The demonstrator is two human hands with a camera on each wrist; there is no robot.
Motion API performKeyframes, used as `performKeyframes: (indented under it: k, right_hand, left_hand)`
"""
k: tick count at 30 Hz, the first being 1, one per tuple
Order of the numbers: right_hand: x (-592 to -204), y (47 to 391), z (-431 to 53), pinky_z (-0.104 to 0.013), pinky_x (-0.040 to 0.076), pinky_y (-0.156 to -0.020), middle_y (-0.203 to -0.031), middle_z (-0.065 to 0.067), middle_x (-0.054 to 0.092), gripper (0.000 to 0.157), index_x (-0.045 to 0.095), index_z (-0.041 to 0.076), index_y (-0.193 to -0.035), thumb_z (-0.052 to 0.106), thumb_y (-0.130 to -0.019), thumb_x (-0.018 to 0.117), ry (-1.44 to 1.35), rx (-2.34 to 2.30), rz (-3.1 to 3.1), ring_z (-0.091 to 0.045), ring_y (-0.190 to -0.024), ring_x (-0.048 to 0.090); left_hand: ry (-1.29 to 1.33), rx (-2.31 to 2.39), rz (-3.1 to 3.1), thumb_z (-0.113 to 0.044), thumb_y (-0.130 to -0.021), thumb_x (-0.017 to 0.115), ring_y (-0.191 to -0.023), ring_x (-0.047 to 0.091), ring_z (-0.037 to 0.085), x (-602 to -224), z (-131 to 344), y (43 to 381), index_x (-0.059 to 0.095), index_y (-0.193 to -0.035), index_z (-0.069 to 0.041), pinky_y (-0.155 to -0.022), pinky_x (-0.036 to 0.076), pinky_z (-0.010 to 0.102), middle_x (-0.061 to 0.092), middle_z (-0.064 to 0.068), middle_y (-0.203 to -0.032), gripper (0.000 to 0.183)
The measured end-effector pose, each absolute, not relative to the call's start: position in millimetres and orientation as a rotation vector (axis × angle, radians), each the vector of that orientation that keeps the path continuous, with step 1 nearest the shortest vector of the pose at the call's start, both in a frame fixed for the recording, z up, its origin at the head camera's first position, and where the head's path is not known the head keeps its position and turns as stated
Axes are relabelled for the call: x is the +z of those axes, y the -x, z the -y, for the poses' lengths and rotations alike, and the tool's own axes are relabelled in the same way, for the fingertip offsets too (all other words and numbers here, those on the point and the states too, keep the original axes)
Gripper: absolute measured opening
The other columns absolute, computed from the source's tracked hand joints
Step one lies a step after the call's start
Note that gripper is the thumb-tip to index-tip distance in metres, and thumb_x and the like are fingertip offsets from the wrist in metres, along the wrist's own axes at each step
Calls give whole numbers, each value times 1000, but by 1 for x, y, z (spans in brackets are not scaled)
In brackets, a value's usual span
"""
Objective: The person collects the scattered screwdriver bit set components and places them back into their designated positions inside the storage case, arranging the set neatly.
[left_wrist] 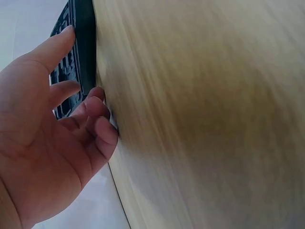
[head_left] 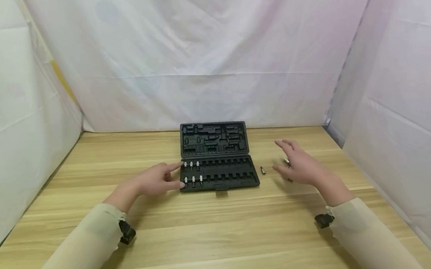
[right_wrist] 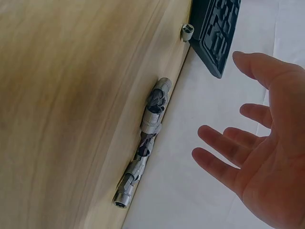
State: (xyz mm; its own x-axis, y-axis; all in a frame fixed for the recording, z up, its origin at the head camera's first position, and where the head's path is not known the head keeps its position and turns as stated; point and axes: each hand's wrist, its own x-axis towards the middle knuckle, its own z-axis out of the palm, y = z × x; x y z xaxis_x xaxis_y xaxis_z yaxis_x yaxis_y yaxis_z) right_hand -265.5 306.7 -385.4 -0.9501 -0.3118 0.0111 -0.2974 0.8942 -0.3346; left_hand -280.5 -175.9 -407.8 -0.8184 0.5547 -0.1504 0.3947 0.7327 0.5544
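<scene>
A black plastic socket case lies unfolded on the table, its lid leaning up at the back. Several silver bit sockets fill the left slots of both rows. My left hand touches the case's left edge with thumb and index finger extended; its other fingers bend loosely in the left wrist view. One bit socket lies on the wood just right of the case. Over a pile of loose bit sockets, my right hand hovers with spread fingers, holding nothing and partly hiding the pile in the head view.
The wooden table runs back to a white cloth, with white cloth walls at both sides. A black wrist strap sits at the left cuff and another device at the right.
</scene>
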Motion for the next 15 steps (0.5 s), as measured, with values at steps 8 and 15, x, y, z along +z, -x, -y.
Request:
performKeyframes:
  k: [8, 15]
  right_hand:
    - [-383, 267, -306, -74, 40, -121, -175, -36, 16, 88, 16, 4, -175, 39, -111, 65, 493, -535, -3017, -60, -152, 41]
    - [-379, 266, -310, -74, 43, -117, -175, -34, 17, 87, 15, 6, -176, 37, -112, 65, 445, -565, -3017, -58, -148, 46]
  left_hand:
    - [-715, 791, -2566, -43, -106, 73, -59, 43, 12, -407, 176, 282, 30, -174, -11, -63, 45, 31, 50, -5, -68, 87]
    - [-686, 797, -2542, -47, -106, 73, -60, 41, 11, -410, 175, 282, 26, -176, -17, -63, 44, 30, 48, -6, -69, 89]
